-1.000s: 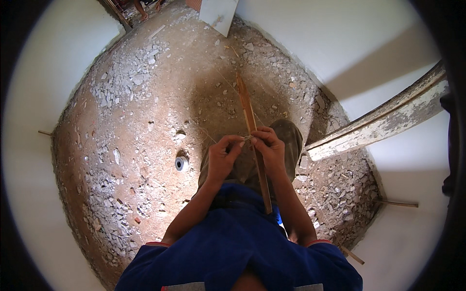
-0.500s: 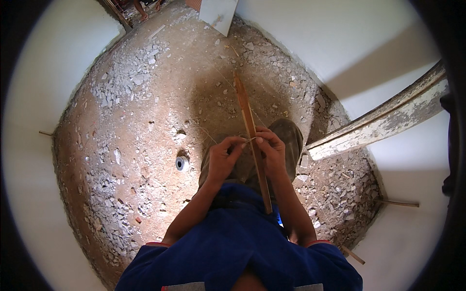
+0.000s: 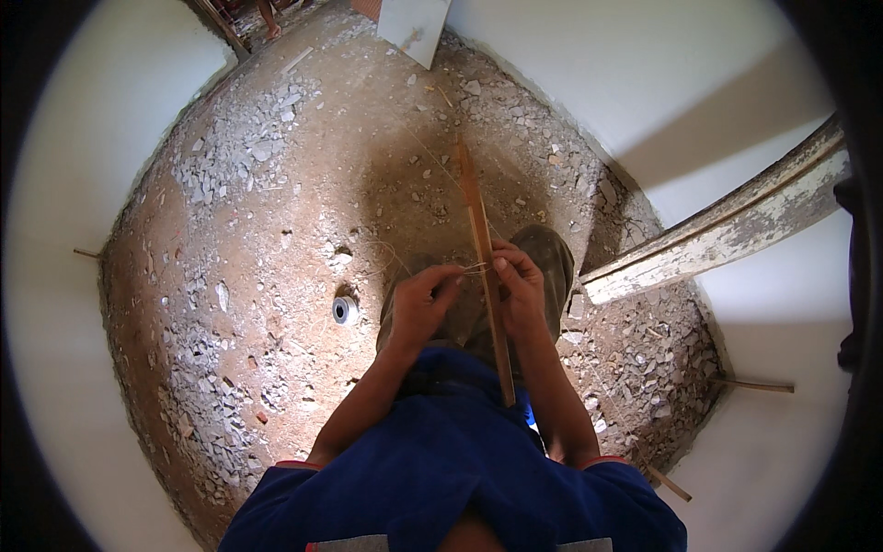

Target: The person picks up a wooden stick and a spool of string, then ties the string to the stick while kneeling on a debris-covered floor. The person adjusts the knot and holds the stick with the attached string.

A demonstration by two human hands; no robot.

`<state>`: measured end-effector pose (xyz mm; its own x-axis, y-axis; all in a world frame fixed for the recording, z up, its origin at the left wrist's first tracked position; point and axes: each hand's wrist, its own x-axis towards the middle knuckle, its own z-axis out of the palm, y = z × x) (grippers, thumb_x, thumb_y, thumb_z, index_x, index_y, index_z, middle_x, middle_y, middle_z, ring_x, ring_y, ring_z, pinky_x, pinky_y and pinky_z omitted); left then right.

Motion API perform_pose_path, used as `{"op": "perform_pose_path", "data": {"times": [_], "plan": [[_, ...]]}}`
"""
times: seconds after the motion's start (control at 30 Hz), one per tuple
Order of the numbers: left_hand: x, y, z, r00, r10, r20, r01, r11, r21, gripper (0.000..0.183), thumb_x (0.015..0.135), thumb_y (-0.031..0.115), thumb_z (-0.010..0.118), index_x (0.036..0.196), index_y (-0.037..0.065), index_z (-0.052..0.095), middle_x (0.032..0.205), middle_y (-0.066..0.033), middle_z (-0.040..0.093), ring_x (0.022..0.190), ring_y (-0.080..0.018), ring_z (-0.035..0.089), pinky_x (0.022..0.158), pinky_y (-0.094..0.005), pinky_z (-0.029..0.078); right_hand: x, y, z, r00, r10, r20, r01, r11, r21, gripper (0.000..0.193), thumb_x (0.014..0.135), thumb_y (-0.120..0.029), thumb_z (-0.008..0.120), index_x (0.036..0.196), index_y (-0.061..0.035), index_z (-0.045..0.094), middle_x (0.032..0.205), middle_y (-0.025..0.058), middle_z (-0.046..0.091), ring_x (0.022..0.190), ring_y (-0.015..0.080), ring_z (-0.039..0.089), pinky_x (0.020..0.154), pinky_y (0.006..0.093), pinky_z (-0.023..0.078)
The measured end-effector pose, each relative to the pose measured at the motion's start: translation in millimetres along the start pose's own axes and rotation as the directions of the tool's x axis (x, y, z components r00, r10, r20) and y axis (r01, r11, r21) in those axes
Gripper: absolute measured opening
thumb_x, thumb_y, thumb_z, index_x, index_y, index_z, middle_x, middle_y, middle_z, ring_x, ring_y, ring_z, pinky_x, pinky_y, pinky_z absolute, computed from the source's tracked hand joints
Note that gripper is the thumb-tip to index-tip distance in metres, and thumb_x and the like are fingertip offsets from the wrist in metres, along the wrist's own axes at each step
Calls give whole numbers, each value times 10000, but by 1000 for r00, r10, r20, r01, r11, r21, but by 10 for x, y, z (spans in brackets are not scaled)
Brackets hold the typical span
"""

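A long narrow wooden strip (image 3: 483, 241) runs lengthwise in front of me, its near end against my blue shirt and its far end pointed. Thin pale string (image 3: 475, 269) crosses the strip between my hands. My left hand (image 3: 425, 299), left of the wood, is closed with thumb and forefinger pinching the string. My right hand (image 3: 519, 287) is at the strip's right side, fingers closed on the string close to the wood. Loose string trails past my left hand onto the ground and beyond the strip's far end.
A small white-and-grey roll (image 3: 345, 310) lies on the dirt floor left of my knees. Broken rubble (image 3: 207, 405) lines the walls. At right, a weathered wooden beam (image 3: 717, 221) slants against the wall. A pale board (image 3: 412, 28) stands at the back; a person's leg (image 3: 268, 18) shows beyond the opening.
The strip's far end has shifted slightly right. My hands have drawn a little farther apart, and more string shows between them.
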<state>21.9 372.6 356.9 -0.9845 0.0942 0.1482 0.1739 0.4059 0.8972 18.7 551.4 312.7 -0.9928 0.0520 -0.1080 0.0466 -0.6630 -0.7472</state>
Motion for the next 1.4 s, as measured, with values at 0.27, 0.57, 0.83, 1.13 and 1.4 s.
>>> {"op": "perform_pose_path", "data": {"times": [0.27, 0.57, 0.83, 1.13, 1.4], "plan": [[65, -67, -113, 999, 45, -8, -44, 995, 90, 157, 920, 108, 742, 1053, 25, 756, 907, -114, 769, 731, -145, 694, 682, -291, 540, -8, 12, 52, 994, -27, -108, 18, 997, -82, 137, 993, -112, 672, 1105, -35, 687, 1148, 48, 691, 1012, 122, 656, 827, 266, 549], [21, -105, 88, 979, -196, -61, 167, 934, -317, 177, 955, 131, 715, 1083, 14, 679, 911, -53, 699, 767, -130, 645, 658, -264, 503, -46, -65, 105, 995, -47, 85, 60, 984, -165, 207, 912, -6, 695, 1117, -35, 695, 1329, 85, 597, 1124, 157, 631, 935, 295, 512], [-53, -67, 210, 942, -337, 12, 241, 649, -721, 165, 942, 85, 718, 1091, 54, 654, 995, -57, 705, 797, -83, 635, 618, -202, 465, -73, -145, 109, 995, 29, 92, -2, 958, -287, 259, 942, -83, 682, 1194, -32, 701, 1378, 101, 513, 1255, 194, 553, 1034, 350, 448], [65, 69, 128, 980, 169, 108, -139, 960, -243, 125, 895, -57, 684, 995, 14, 701, 1049, -103, 747, 959, -213, 727, 831, -328, 582, -64, -462, 221, 968, -13, 251, 128, 885, -448, 298, 996, -216, 643, 1221, -29, 701, 1452, 149, 487, 1327, 240, 495, 1075, 383, 423], [146, 222, 47, 970, 215, 115, -200, 972, -127, 152, 889, -55, 671, 1012, 30, 694, 994, -126, 728, 913, -248, 734, 768, -349, 572, -35, -324, 193, 993, -18, 116, 32, 992, -121, 166, 1035, -181, 623, 1051, -35, 702, 1377, 92, 524, 1245, 152, 531, 1008, 347, 461]]}}
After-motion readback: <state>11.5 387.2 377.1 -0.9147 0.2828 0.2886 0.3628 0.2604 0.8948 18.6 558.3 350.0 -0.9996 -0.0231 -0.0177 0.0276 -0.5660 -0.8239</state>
